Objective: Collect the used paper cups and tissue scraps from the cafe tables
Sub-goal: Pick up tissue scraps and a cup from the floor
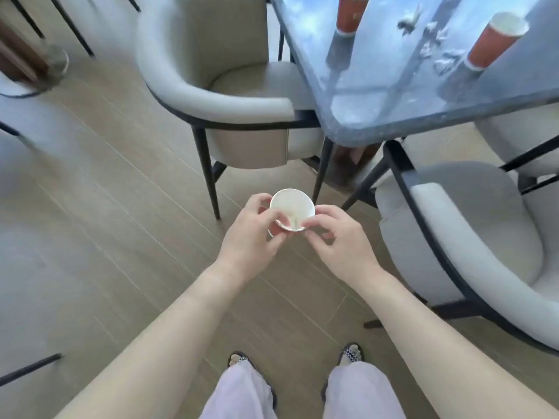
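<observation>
sandalled feet [352,355] at six o'clock. above them the left hand [251,234] curls its fingers round a paper cup [292,207], and the right hand [341,240] pinches its near rim, fingers together. collecting looks underway; next calls for a reach toward one o'clock, where a red cup [493,43], a second red cup [351,13] and tissue scraps [435,43] sit on the bench [378,128].

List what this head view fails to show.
- Held cup: its wall is hidden by the left hand gripping it, and the pale bits inside are too small to name.
- Right hand: its own fingertips hide whether it pinches the rim or a scrap.
- Left red cup on the table: its top is cut off by the upper edge.
- Scraps: blurred, count unclear.
</observation>
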Demonstrator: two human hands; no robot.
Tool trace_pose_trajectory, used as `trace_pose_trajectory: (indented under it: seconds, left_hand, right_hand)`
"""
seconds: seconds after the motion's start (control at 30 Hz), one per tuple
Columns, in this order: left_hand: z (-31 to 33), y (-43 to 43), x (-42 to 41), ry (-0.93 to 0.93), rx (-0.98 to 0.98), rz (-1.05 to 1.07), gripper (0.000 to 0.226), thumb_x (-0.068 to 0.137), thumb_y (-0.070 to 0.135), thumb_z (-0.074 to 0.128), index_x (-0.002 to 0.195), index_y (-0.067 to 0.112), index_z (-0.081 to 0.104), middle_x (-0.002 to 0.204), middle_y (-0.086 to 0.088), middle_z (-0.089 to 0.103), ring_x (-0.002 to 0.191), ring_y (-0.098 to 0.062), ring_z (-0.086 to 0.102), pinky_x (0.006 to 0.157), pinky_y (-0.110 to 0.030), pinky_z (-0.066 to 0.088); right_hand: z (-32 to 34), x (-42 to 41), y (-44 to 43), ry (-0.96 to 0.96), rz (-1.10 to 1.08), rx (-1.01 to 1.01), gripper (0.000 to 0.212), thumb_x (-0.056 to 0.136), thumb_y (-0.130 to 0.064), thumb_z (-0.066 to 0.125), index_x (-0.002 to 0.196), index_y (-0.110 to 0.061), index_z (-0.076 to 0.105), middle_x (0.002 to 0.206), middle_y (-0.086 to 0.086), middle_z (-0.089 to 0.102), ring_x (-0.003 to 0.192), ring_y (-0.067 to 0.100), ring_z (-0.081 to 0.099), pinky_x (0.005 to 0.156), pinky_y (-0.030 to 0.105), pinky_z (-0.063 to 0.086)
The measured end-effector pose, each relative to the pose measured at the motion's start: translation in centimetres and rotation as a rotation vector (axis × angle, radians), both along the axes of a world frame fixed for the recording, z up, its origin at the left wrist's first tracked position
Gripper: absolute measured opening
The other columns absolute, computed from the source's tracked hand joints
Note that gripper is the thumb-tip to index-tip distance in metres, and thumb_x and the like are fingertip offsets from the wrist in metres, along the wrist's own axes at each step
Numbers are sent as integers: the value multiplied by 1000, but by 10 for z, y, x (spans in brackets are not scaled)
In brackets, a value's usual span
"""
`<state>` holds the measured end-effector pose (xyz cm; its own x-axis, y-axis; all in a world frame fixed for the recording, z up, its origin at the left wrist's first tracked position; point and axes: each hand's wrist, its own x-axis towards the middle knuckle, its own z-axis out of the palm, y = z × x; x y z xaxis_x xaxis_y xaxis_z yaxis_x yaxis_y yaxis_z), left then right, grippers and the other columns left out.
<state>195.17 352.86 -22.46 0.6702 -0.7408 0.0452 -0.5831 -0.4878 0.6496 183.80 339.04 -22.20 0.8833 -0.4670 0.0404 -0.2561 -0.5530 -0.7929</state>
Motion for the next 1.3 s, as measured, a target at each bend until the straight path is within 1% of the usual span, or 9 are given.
trace_pose_trajectory:
  seconds: [0.07, 0.2, 0.43, 0.5, 0.63, 0.87, 0.97, 1.1, 1.3]
  left_hand:
    - [47, 9, 2, -25, -9, -9, 14, 78, 26, 72, 85, 20, 62, 124, 3, 46, 89, -9, 55, 67, -25, 44]
    - [105, 26, 4, -14, -63, -33, 15, 78, 25, 72, 85, 20, 60, 126, 3, 46, 97, -11, 55, 75, -27, 46]
    - [158, 43, 4, 24, -134, -91, 12, 81, 18, 67, 90, 17, 60, 128, -1, 43, 98, -7, 46, 78, -16, 35]
    - [164, 44, 3, 42, -145, -126, 12, 82, 21, 66, 91, 19, 60, 127, 2, 43, 100, -6, 46, 74, -14, 35]
    - [170, 44, 4, 60, -150, -173, 11, 83, 26, 66, 92, 22, 59, 126, 4, 44, 102, -10, 48, 78, -23, 39]
    - [164, 23, 9, 124, -125, -226, 9, 84, 26, 65, 91, 25, 60, 127, 6, 44, 108, -7, 46, 85, -24, 41]
    - [161, 3, 14, 152, -104, -248, 8, 85, 23, 63, 93, 24, 62, 127, 6, 44, 110, -6, 45, 88, -22, 39]
    - [159, -30, 27, 156, -86, -226, 9, 86, 22, 61, 95, 23, 61, 128, 6, 44, 111, -5, 45, 87, -21, 38]
    - [163, -92, 46, 112, -59, -259, 16, 84, 24, 61, 99, 28, 57, 121, 18, 40, 109, 0, 46, 84, -18, 38]
  right_hand:
    - [49, 0, 10, -31, -26, -7, 14, 81, -15, 67, 95, -18, 69, 108, -4, 60, 94, 8, 57, 77, 33, 52]
    - [106, 0, 28, -77, -48, -31, 19, 81, -17, 68, 100, -20, 67, 109, -6, 60, 95, 7, 56, 74, 32, 53]
    - [150, -4, 53, -156, -131, -101, 21, 80, -23, 69, 101, -24, 65, 111, -9, 58, 96, 6, 56, 75, 31, 53]
    - [155, -9, 55, -178, -153, -108, 21, 80, -25, 69, 100, -28, 65, 111, -12, 57, 96, 5, 56, 74, 28, 54]
    - [160, -24, 54, -172, -201, -112, 21, 80, -30, 66, 101, -35, 63, 110, -19, 56, 91, 7, 57, 71, 26, 53]
    - [159, -24, 33, -154, -211, -117, 25, 79, -22, 69, 101, -31, 65, 112, -15, 57, 99, 0, 54, 74, 20, 53]
    - [155, -11, 13, -116, -206, -112, 27, 76, -17, 71, 99, -31, 66, 111, -14, 57, 95, 3, 55, 73, 25, 53]
    - [150, 8, -21, -134, -203, -66, 21, 75, -19, 72, 91, -31, 68, 108, -15, 57, 87, 12, 58, 69, 33, 53]
    - [140, 25, -82, -153, -217, -24, 15, 75, -22, 73, 87, -29, 68, 104, -17, 57, 86, 11, 58, 68, 32, 52]
